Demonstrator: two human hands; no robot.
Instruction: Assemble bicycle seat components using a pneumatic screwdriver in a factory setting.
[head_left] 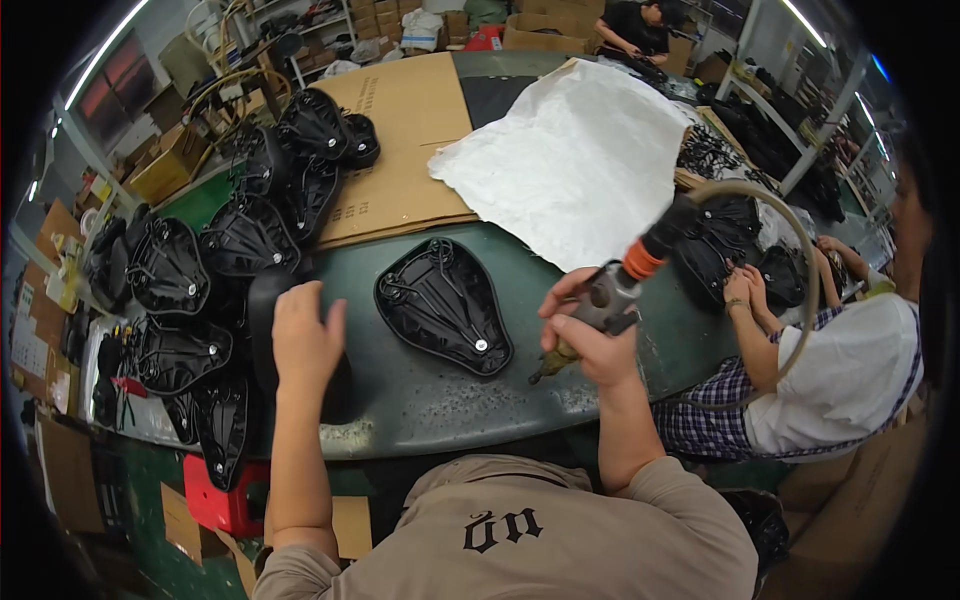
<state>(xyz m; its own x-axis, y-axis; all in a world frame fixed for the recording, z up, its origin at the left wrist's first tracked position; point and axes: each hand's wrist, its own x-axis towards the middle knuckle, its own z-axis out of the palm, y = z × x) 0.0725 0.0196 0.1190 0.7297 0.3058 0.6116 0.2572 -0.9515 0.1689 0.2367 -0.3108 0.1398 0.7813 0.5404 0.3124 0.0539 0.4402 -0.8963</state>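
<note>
A black saddle point(445, 300) lies underside up on the green tabletop point(465, 415), its metal rails and one silvery round fastener showing, apart from both hands. To its right, the right hand point(592, 335) has its fingers wrapped around a grey power tool point(612, 296) with an orange band, the tip slanting down toward the saddle's near end. To its left, the left hand point(308, 335) is at a smooth dark seat point(268, 315), thumb apart from the fingers; whether it grips cannot be told. Beyond lie a white sheet point(580, 150), flat cardboard point(405, 130) and, leftward, piled saddles point(170, 265). A co-worker point(840, 370) sits at right.
</note>
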